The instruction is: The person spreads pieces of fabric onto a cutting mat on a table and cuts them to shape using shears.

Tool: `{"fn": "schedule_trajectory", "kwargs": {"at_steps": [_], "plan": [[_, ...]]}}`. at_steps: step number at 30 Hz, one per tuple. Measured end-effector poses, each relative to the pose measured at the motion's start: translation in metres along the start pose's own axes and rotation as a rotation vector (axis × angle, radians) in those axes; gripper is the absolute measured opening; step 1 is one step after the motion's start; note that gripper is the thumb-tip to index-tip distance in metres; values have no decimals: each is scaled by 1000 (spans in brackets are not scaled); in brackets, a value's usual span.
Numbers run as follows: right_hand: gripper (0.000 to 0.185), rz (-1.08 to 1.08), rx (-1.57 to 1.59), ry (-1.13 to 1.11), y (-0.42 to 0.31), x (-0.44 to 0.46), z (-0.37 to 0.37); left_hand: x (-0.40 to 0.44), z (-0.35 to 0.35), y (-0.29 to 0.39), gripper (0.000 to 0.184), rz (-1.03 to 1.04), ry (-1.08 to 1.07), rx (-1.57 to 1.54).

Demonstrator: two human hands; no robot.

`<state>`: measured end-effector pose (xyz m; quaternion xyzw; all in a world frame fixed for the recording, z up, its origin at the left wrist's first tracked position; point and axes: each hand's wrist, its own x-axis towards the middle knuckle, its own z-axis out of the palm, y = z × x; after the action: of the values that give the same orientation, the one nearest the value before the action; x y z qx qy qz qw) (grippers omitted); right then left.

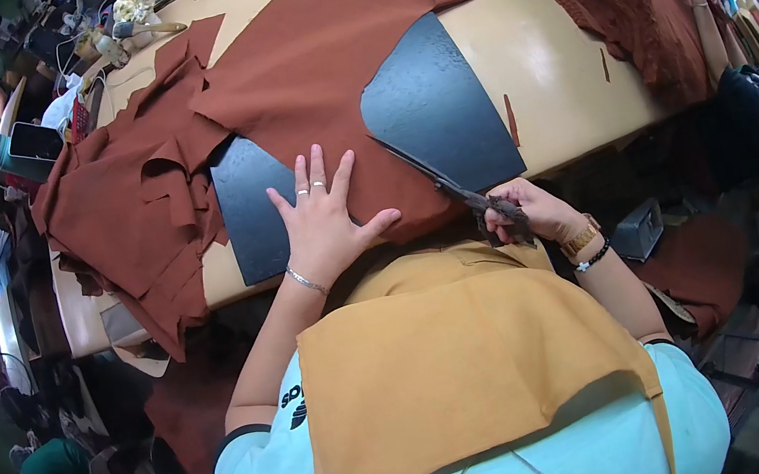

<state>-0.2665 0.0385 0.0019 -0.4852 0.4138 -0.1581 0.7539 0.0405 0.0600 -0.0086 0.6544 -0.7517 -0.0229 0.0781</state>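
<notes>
A large reddish-brown sheet of leather or fabric (306, 52) lies over a dark board (439, 84) on the table. My left hand (324, 221) rests flat on the sheet near the table's front edge, fingers spread. To its right, my right hand (537, 211) grips a pair of dark scissors (443, 180) by the wrapped handles. The blades point up and left, along the sheet's right edge, with the tip by the curved cut-out. Whether the blades are parted is hard to make out.
Crumpled brown pieces (128, 195) hang over the table's front-left edge. More brown material (612, 3) is heaped at the right, beside another person's arm (701, 18). Thin brown strips (511, 120) lie on the pale tabletop (564, 72). A brush (150, 29) sits at the back left.
</notes>
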Motion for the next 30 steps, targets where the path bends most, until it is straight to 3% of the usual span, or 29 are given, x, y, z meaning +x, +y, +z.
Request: {"fn": "schedule_trajectory", "kwargs": {"at_steps": [5, 9, 12, 17, 20, 30], "plan": [[18, 1, -15, -15, 3, -6, -3, 3, -5, -2, 91, 18, -5, 23], [18, -6, 12, -23, 6, -9, -5, 33, -2, -27, 83, 197, 106, 142], [20, -12, 13, -36, 5, -7, -4, 63, -16, -44, 87, 283, 151, 95], [22, -28, 36, -27, 1, 4, 4, 83, -13, -60, 106, 297, -58, 97], [22, -20, 86, -13, 6, 10, 5, 80, -13, -56, 106, 271, -103, 68], [21, -35, 68, -51, 8, 4, 3, 61, 0, -49, 110, 182, -66, -33]]}}
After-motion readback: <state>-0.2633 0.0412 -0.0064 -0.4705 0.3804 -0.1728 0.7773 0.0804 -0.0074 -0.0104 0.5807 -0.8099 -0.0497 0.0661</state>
